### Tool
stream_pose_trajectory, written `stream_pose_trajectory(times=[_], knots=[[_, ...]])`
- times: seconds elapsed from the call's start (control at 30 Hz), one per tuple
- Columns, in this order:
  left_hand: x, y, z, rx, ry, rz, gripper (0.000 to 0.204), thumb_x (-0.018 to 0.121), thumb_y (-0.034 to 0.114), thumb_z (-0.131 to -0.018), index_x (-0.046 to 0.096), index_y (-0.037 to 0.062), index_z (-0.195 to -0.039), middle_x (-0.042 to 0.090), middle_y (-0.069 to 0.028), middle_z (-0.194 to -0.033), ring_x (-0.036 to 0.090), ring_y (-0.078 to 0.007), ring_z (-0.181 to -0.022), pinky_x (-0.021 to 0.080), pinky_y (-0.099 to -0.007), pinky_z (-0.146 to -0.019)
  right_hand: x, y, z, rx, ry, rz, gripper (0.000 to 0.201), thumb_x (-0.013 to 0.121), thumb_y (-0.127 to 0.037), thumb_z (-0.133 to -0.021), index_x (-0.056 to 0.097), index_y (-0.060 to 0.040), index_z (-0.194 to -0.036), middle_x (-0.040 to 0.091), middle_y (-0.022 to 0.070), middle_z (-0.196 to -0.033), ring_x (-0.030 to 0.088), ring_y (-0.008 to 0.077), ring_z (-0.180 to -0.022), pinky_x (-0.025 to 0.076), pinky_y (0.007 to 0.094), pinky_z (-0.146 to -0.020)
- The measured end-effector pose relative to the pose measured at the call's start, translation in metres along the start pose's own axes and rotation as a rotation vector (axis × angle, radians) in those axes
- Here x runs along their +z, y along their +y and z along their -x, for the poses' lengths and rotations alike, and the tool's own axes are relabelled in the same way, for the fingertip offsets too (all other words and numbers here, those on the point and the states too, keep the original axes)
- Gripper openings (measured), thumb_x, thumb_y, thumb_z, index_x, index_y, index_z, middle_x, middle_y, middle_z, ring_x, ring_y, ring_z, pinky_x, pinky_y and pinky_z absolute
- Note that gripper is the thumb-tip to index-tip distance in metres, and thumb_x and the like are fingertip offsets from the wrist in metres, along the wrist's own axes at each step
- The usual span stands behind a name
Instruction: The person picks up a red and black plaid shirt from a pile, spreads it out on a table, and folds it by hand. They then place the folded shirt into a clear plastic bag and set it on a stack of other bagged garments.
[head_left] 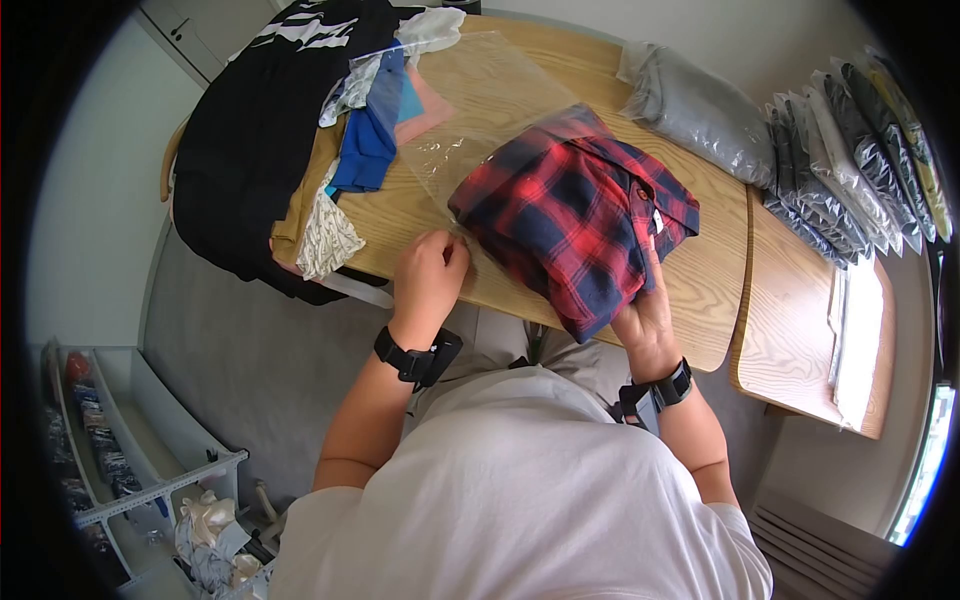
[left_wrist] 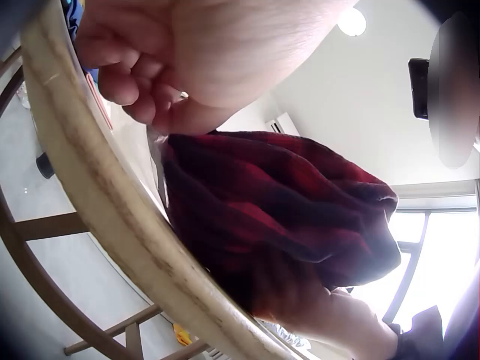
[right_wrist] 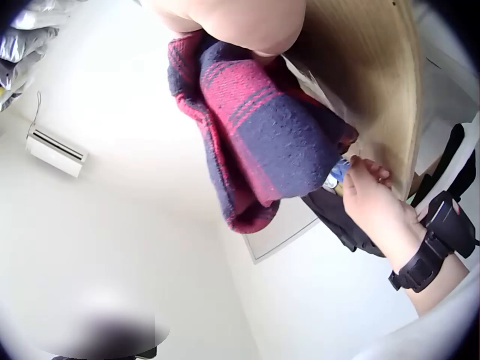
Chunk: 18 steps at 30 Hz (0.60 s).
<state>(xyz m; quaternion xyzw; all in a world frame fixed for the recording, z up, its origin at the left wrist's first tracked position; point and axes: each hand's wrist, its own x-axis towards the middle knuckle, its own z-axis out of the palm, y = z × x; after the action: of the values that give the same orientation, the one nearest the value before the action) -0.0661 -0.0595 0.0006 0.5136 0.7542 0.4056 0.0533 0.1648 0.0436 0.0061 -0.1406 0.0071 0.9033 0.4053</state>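
Note:
A folded red and navy plaid shirt (head_left: 570, 210) lies at the table's near edge, its far left part inside a clear plastic bag (head_left: 490, 90). My left hand (head_left: 430, 280) is at the shirt's left with fingers curled, pinching the bag's near edge; in the left wrist view a strip of clear plastic (left_wrist: 159, 169) comes out below the left hand (left_wrist: 180, 60). My right hand (head_left: 648, 322) grips the shirt's near right corner, some fingers hidden by cloth. In the right wrist view the shirt (right_wrist: 262, 127) hangs beside the right hand (right_wrist: 240, 22).
A black garment (head_left: 250, 130) and several coloured pieces, one a blue cloth (head_left: 368, 150), lie on the table's left. At the back right are a bagged grey item (head_left: 700, 110) and a row of bagged garments (head_left: 850, 150). White papers (head_left: 855, 340) lie at right; a divided bin (head_left: 160, 480) stands lower left.

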Motion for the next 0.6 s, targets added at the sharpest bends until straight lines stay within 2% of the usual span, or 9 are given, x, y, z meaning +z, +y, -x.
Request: stream_pose_trajectory(times=[0.03,0.13,0.23,0.27,0.37,0.4,0.5,0.57,0.6], knots=[[0.000,0.001,0.000,-0.001,0.000,0.000,0.020,0.059,0.012,-0.082,0.053,-0.0028,-0.070,0.055,-0.0181,-0.071,0.055,-0.0370,-0.068,0.042,-0.0446,-0.060,0.002,0.001,0.003,0.001,0.000,0.000,0.037,0.055,-0.027,-0.095,0.051,-0.0037,-0.123,0.059,0.0112,-0.121,0.056,0.0256,-0.111,0.044,0.0414,-0.100],[-0.001,-0.002,0.002,-0.049,0.005,0.005,0.022,0.059,0.012,-0.082,0.050,-0.0027,-0.067,0.055,-0.0175,-0.070,0.054,-0.0365,-0.066,0.041,-0.0444,-0.059,0.007,0.004,0.009,-0.070,0.183,0.399,0.036,0.056,-0.021,-0.095,0.049,-0.0036,-0.125,0.058,0.0092,-0.122,0.057,0.0232,-0.109,0.045,0.0405,-0.098],[-0.004,-0.007,0.007,-0.140,-0.046,0.022,0.022,0.059,0.012,-0.081,0.049,-0.0022,-0.066,0.054,-0.0169,-0.068,0.053,-0.0359,-0.064,0.041,-0.0440,-0.058,0.002,-0.005,0.009,-0.001,0.175,0.576,0.035,0.055,-0.020,-0.095,0.048,-0.0039,-0.125,0.059,0.0086,-0.120,0.059,0.0219,-0.107,0.047,0.0399,-0.096],[-0.004,-0.008,0.009,-0.098,-0.013,-0.018,0.022,0.059,0.012,-0.080,0.049,-0.0019,-0.066,0.054,-0.0167,-0.067,0.053,-0.0360,-0.064,0.041,-0.0439,-0.058,0.002,-0.008,0.011,-0.001,0.176,0.576,0.035,0.055,-0.020,-0.095,0.048,-0.0039,-0.125,0.059,0.0086,-0.120,0.059,0.0219,-0.107,0.047,0.0399,-0.096],[-0.001,-0.015,0.016,-0.009,0.054,-0.058,0.022,0.059,0.011,-0.080,0.049,-0.0013,-0.065,0.053,-0.0161,-0.065,0.053,-0.0361,-0.062,0.041,-0.0438,-0.057,0.012,-0.010,0.015,0.145,0.101,0.337,0.035,0.054,-0.019,-0.095,0.048,-0.0040,-0.126,0.060,0.0082,-0.118,0.060,0.0213,-0.106,0.049,0.0380,-0.094],[-0.002,-0.015,0.017,0.034,0.089,-0.065,0.022,0.059,0.011,-0.080,0.049,-0.0010,-0.065,0.052,-0.0158,-0.064,0.053,-0.0361,-0.062,0.041,-0.0437,-0.057,0.013,-0.008,0.012,0.146,0.100,0.339,0.035,0.054,-0.019,-0.095,0.048,-0.0040,-0.126,0.060,0.0082,-0.118,0.060,0.0213,-0.106,0.049,0.0380,-0.094],[-0.007,-0.012,0.020,0.005,0.106,-0.016,0.022,0.061,0.009,-0.079,0.049,0.0005,-0.064,0.051,-0.0143,-0.062,0.052,-0.0346,-0.059,0.041,-0.0426,-0.054,0.014,0.004,0.008,0.060,0.044,0.170,0.032,0.051,-0.017,-0.096,0.050,-0.0031,-0.125,0.058,0.0089,-0.124,0.058,0.0218,-0.109,0.047,0.0396,-0.098],[-0.012,-0.006,0.025,0.030,0.147,-0.052,0.022,0.062,0.009,-0.078,0.048,0.0015,-0.063,0.050,-0.0137,-0.061,0.051,-0.0333,-0.057,0.040,-0.0416,-0.052,0.015,0.010,0.010,0.180,0.195,0.580,0.031,0.051,-0.018,-0.096,0.051,-0.0037,-0.124,0.058,0.0085,-0.123,0.058,0.0213,-0.110,0.047,0.0386,-0.097],[-0.015,-0.004,0.029,0.051,0.185,-0.084,0.023,0.063,0.008,-0.078,0.048,0.0025,-0.062,0.049,-0.0130,-0.060,0.050,-0.0319,-0.055,0.040,-0.0406,-0.051,0.023,0.014,0.016,0.202,0.187,0.629,0.029,0.052,-0.017,-0.096,0.053,-0.0045,-0.122,0.060,0.0082,-0.121,0.059,0.0198,-0.108,0.050,0.0358,-0.093]])
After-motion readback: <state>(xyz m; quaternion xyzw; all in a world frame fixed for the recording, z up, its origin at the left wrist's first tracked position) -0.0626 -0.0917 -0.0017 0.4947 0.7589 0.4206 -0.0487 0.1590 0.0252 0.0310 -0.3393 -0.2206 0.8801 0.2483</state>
